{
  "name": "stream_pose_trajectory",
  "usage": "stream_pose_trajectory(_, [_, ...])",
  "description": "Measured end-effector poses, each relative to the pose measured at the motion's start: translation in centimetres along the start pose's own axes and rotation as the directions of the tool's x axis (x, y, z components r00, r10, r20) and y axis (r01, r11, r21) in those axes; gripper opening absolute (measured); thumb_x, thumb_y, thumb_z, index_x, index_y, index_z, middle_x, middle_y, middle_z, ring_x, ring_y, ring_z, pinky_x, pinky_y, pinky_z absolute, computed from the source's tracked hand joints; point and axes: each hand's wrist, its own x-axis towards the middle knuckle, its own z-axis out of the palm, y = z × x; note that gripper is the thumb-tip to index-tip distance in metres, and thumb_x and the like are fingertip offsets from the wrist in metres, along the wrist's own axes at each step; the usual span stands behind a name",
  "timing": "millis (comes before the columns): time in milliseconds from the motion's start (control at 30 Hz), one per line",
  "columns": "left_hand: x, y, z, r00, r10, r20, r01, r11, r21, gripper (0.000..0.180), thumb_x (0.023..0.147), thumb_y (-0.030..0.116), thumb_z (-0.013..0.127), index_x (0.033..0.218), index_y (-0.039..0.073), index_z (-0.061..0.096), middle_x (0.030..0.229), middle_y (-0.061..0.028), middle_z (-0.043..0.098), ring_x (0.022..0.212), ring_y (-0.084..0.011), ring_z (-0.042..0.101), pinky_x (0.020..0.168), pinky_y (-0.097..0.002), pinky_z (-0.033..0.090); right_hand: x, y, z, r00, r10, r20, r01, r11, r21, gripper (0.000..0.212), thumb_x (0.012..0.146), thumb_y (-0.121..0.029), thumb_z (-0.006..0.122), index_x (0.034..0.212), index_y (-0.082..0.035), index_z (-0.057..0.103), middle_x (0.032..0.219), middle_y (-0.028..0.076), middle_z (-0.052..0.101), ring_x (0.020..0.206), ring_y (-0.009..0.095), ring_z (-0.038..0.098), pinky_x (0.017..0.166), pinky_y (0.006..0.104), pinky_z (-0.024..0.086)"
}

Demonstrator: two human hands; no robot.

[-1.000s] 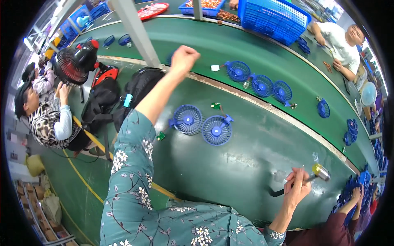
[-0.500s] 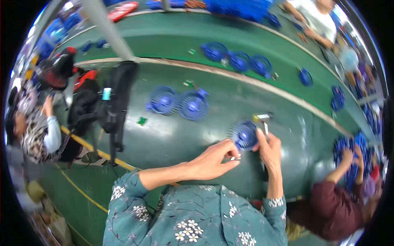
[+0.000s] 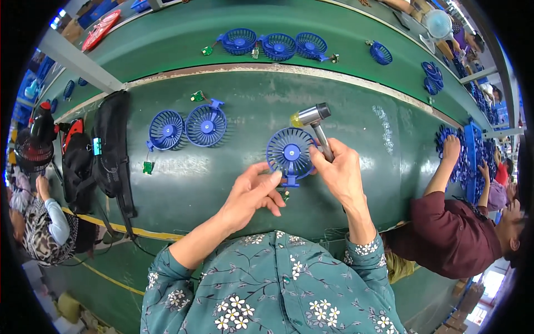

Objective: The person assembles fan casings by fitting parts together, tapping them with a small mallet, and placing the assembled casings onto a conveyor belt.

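In front of me a blue round fan housing (image 3: 291, 151) with slatted sides faces up, its short neck pointing toward my body. My left hand (image 3: 250, 192) has its thumb and forefinger at the housing's lower left rim, the other fingers loosely curled. A small green circuit board (image 3: 286, 196) shows under the neck, partly hidden by that hand. My right hand (image 3: 340, 170) is closed round the handle of a hammer (image 3: 312, 115) with a metal head, one yellowish face and one black face. Its thumb side touches the housing's right rim.
Two more blue fan housings (image 3: 206, 126) with circuit boards lie on the green table to the left, beside a black bag (image 3: 111, 147). Past a pale ledge (image 3: 267, 69), a green belt (image 3: 183, 42) carries several housings. A co-worker in maroon (image 3: 453, 231) sits at right by a blue crate (image 3: 473, 161).
The whole view has shifted with my head. The fan housing now faces up with its neck toward me, and my left hand's fingers have spread somewhat. The hammer stays in my right hand.
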Motion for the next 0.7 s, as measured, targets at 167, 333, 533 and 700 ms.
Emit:
stream_pose_trajectory(167, [1.0, 1.3, 0.9, 0.979, -0.054, 0.195, 0.11, 0.951, -0.288, 0.042, 0.103, 0.037, 0.044, 0.124, 0.0, 0.046, 0.106, -0.0219, 0.065, 0.069, -0.0176, 0.065, 0.055, -0.0312, 0.056, 0.2, -0.1, 0.8, 0.998, -0.066, -0.017, 0.065, 0.997, -0.052, 0.024, 0.087, -0.017, 0.066, 0.093, 0.006, 0.066, 0.058, 0.01, 0.057, 0.054, 0.014, 0.057, 0.051, 0.0323, 0.044])
stream_pose_trajectory(333, [1.4, 1.2, 1.1, 0.981, -0.083, 0.175, 0.145, 0.913, -0.381, 0.037, 0.099, 0.031, 0.057, 0.119, 0.001, 0.049, 0.099, -0.0194, 0.066, 0.067, -0.0152, 0.065, 0.056, -0.0311, 0.058, 0.5, -1.5, 1.1, 0.987, -0.157, -0.039, 0.152, 0.983, -0.106, 0.021, 0.087, -0.015, 0.069, 0.095, 0.004, 0.067, 0.061, 0.004, 0.058, 0.055, 0.007, 0.053, 0.05, 0.0271, 0.043])
stream_pose_trajectory(533, [1.6, 1.4, 0.7, 0.988, -0.076, 0.133, 0.12, 0.923, -0.365, 0.026, 0.098, 0.021, 0.056, 0.111, -0.001, 0.055, 0.097, -0.0203, 0.068, 0.067, -0.0151, 0.065, 0.056, -0.03, 0.058, 1.4, -1.1, 1.5, 0.968, -0.252, -0.011, 0.252, 0.968, -0.007, 0.033, 0.089, -0.023, 0.069, 0.107, 0.004, 0.067, 0.064, 0.016, 0.063, 0.056, 0.016, 0.062, 0.053, 0.0341, 0.047])
stream_pose_trajectory(700, [1.6, 1.7, 0.2, 0.997, -0.054, 0.058, 0.074, 0.897, -0.436, 0.022, 0.098, 0.018, 0.057, 0.107, -0.002, 0.058, 0.096, -0.0194, 0.068, 0.064, -0.0144, 0.064, 0.054, -0.0292, 0.058, -1.0, -0.2, 1.5, 0.961, 0.037, 0.275, -0.101, 0.97, 0.222, 0.043, 0.091, -0.029, 0.069, 0.12, 0.003, 0.064, 0.079, 0.006, 0.068, 0.076, 0.006, 0.058, 0.065, 0.0254, 0.049])
